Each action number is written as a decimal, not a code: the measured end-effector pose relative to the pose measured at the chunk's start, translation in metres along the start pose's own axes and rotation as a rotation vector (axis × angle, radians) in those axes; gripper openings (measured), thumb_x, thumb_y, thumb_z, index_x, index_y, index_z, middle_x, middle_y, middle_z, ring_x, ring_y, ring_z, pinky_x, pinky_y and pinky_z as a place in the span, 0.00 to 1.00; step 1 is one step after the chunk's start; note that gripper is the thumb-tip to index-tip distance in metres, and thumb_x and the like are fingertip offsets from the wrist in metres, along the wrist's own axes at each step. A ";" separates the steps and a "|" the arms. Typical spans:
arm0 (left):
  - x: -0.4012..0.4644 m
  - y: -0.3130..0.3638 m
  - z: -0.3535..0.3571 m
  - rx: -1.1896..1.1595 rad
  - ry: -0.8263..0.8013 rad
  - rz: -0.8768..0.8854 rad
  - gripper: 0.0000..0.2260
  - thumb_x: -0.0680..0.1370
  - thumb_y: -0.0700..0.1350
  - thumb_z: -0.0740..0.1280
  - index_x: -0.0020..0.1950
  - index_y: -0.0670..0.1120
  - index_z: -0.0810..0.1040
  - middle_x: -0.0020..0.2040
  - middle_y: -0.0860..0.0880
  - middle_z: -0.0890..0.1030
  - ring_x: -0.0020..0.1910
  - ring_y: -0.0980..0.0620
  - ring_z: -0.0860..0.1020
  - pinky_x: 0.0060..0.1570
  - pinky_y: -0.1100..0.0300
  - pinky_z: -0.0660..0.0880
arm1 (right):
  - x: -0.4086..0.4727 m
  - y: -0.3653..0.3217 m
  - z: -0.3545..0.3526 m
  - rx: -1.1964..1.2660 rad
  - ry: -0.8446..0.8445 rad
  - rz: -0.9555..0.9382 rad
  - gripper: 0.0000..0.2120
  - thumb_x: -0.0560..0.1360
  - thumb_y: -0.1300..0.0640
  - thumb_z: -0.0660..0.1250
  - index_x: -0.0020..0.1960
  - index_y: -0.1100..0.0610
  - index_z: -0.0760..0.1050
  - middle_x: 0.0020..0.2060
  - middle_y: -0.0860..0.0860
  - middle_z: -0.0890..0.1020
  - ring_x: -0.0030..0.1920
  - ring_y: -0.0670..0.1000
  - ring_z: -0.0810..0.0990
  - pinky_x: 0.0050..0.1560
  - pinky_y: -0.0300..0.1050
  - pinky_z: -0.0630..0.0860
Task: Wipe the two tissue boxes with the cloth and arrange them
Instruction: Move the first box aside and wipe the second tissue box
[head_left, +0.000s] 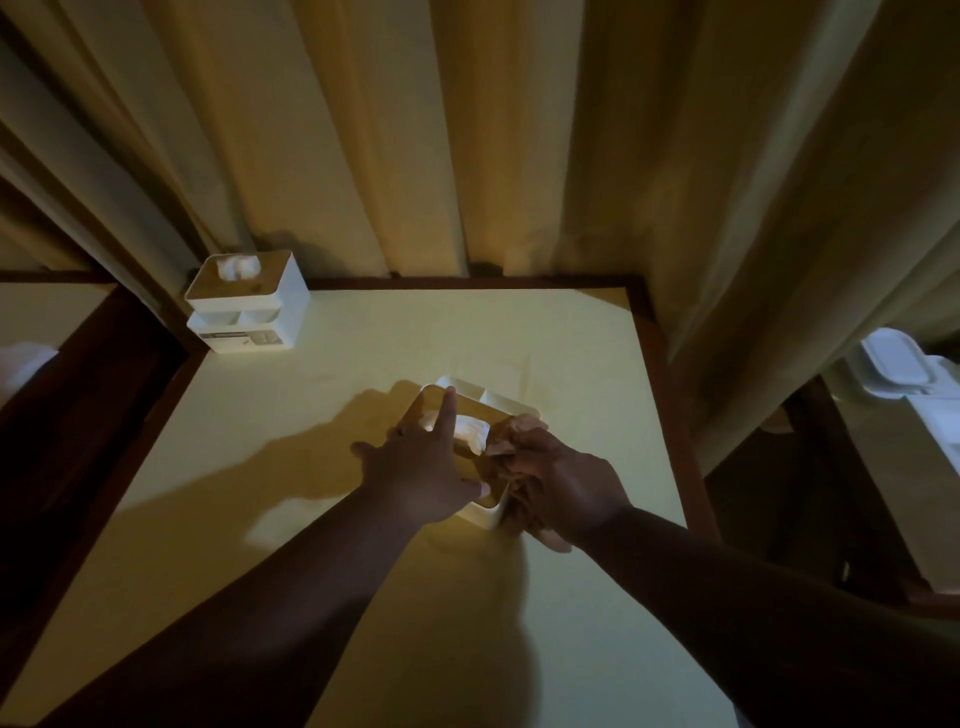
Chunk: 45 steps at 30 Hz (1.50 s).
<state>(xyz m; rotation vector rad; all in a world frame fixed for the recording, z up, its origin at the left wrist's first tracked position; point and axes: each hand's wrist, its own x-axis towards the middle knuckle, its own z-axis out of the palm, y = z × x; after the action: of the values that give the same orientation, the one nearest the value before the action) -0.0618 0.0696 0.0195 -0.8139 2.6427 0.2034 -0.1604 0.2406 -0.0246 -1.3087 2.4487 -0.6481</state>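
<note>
A white tissue box (498, 402) with a wooden lid and small front compartments sits mid-table, tissue poking from its top. My left hand (421, 467) rests on its lid with fingers spread, the index finger stretched to the far edge and the thumb at the near edge. My right hand (558, 480) grips a crumpled brownish cloth (511, 434) against the box's right side and top. A second white tissue box (247, 306) with the same wooden lid stands at the table's far left corner.
The pale yellow table (337, 519) has a dark wooden rim. Curtains (493, 130) hang right behind it. A white lidded container (904, 374) sits on a lower surface to the right. Dark furniture flanks the left side.
</note>
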 end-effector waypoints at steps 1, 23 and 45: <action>0.000 0.000 0.000 0.001 0.001 0.001 0.54 0.70 0.74 0.66 0.79 0.59 0.30 0.83 0.45 0.53 0.77 0.37 0.62 0.68 0.28 0.59 | 0.000 -0.001 -0.001 -0.017 0.002 0.000 0.17 0.82 0.49 0.63 0.70 0.40 0.74 0.73 0.39 0.71 0.63 0.52 0.80 0.60 0.46 0.78; -0.004 -0.003 0.004 -0.026 -0.016 -0.006 0.53 0.72 0.72 0.66 0.79 0.59 0.30 0.82 0.43 0.54 0.78 0.38 0.60 0.68 0.26 0.57 | -0.004 -0.001 -0.001 -0.129 -0.020 -0.260 0.17 0.80 0.45 0.56 0.65 0.37 0.77 0.72 0.37 0.72 0.57 0.45 0.82 0.52 0.43 0.80; 0.003 -0.019 0.000 -0.064 0.028 0.176 0.55 0.69 0.69 0.71 0.80 0.62 0.33 0.83 0.54 0.52 0.82 0.50 0.52 0.73 0.29 0.42 | -0.006 0.037 -0.017 1.000 0.242 0.628 0.12 0.81 0.62 0.59 0.50 0.57 0.82 0.46 0.57 0.85 0.52 0.57 0.84 0.52 0.51 0.82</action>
<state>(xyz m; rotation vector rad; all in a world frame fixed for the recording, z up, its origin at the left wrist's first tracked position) -0.0532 0.0523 0.0182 -0.6077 2.7476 0.3264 -0.1915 0.2676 -0.0286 -0.0779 1.9743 -1.5744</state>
